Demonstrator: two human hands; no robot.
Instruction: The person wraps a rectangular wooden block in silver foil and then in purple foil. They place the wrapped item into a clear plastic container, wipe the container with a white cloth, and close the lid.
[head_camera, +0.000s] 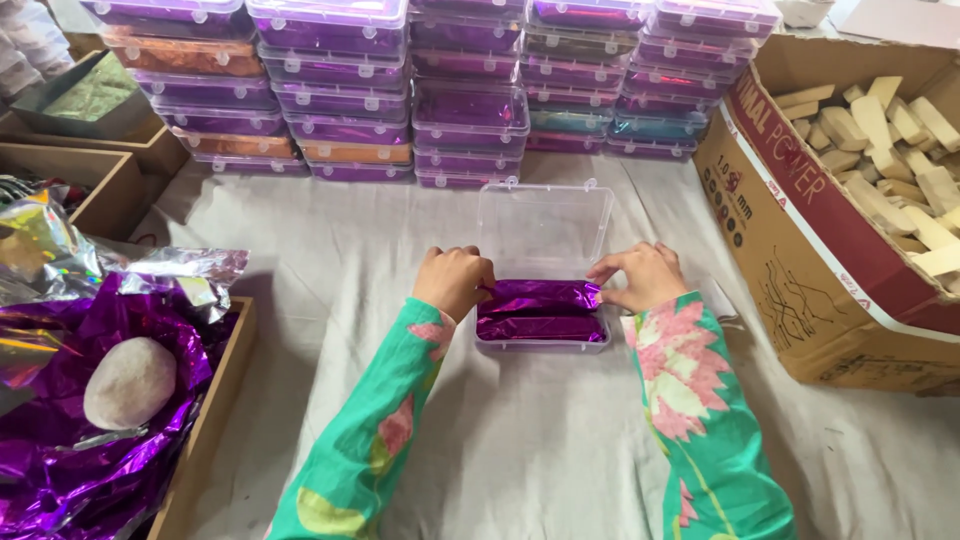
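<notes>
A clear plastic box (542, 345) lies open on the white cloth, its lid (543, 222) tilted back. Inside lie two long pieces wrapped in purple foil, the far piece (540, 296) and the near piece (541, 328), side by side. My left hand (455, 280) pinches the left end of the far piece. At that piece's right end, my right hand (640, 274) pinches with its fingertips. Both sleeves are green with pink flowers.
Stacks of closed clear boxes (430, 90) with purple and orange foil fill the back. A cardboard carton (800, 240) of pale wooden blocks stands right. At the left a wooden tray (205, 430) holds crumpled purple foil and a grey stone (130, 382).
</notes>
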